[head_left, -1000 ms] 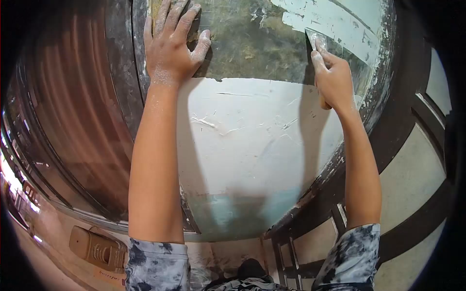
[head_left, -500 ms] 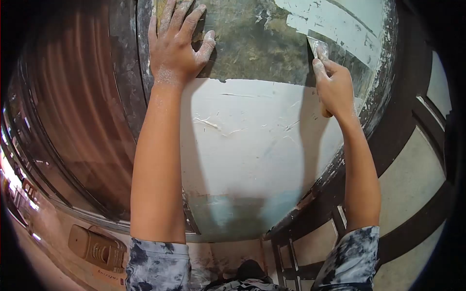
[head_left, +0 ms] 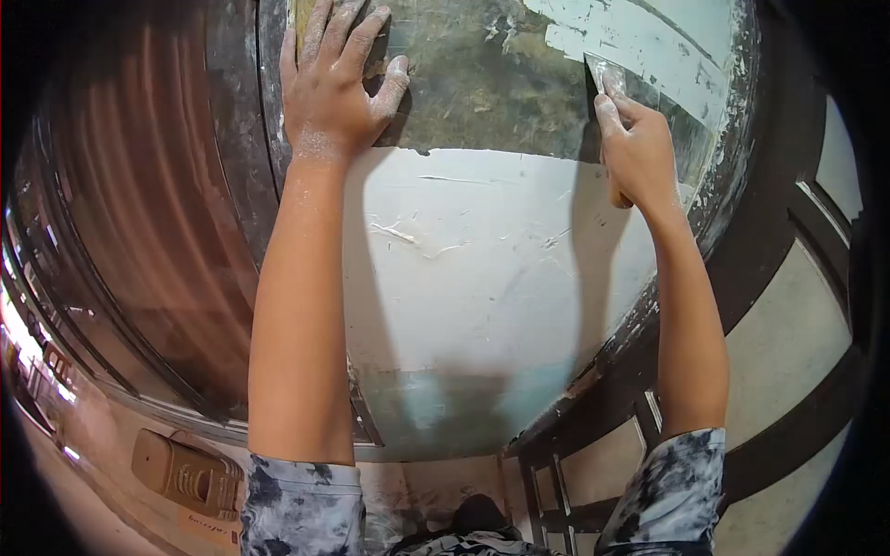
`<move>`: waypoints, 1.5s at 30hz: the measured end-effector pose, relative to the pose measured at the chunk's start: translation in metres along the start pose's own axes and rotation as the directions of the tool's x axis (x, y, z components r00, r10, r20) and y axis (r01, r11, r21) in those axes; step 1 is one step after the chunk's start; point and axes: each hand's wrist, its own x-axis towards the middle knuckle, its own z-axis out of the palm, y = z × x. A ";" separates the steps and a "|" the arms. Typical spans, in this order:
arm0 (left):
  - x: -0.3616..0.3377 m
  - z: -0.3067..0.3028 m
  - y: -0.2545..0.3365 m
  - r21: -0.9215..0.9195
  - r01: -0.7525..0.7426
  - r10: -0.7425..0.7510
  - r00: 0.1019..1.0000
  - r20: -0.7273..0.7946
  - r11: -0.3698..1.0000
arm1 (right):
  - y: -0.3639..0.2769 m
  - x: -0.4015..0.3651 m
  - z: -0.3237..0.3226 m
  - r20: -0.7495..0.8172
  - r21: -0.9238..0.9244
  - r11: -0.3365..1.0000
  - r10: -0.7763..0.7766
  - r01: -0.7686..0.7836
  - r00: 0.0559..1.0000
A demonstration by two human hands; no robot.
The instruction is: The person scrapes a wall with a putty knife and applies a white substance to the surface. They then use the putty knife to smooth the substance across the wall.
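My right hand (head_left: 638, 139) is wrapped round the handle of a putty knife (head_left: 607, 76). The knife's blade meets the wall panel at the lower edge of a white, partly scraped coating (head_left: 640, 42). My left hand (head_left: 338, 88) lies flat on the panel's upper left, fingers spread and dusted with white powder. Between the hands is a dark, mottled bare patch (head_left: 491, 93). Below it runs a smooth white coated area (head_left: 473, 250) with a few gouges, fading to pale blue-green near the bottom.
A dark frame (head_left: 243, 102) borders the panel on the left, with a reddish-brown curtain (head_left: 139, 185) behind glass beyond it. On the right stands dark wooden framing with pale panels (head_left: 788, 315). A brown plastic chair (head_left: 185, 473) is at lower left on the floor.
My right hand and the putty knife have slid slightly upward along the panel. My left hand has stayed almost in place.
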 end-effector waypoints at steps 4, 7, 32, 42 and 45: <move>0.000 -0.001 0.001 0.020 0.030 -0.031 0.999 0.036 0.999 | 0.007 -0.011 0.004 0.029 -0.024 0.999 0.031 -0.030 0.999; -0.001 -0.002 0.003 0.006 0.082 -0.082 0.993 0.084 0.997 | 0.000 -0.005 0.003 -0.022 -0.054 0.995 -0.090 0.089 0.996; -0.001 -0.002 0.001 -0.006 0.052 -0.052 0.997 0.057 0.999 | -0.003 -0.007 0.007 0.031 -0.036 0.998 0.044 -0.043 0.999; -0.002 0.000 0.000 0.065 0.031 -0.034 0.999 0.042 0.997 | -0.004 -0.009 0.011 -0.002 -0.034 0.998 -0.043 0.043 0.999; -0.001 -0.002 0.001 -0.007 0.066 -0.066 0.996 0.061 0.998 | -0.008 -0.012 0.011 0.003 -0.057 0.998 -0.013 0.013 1.000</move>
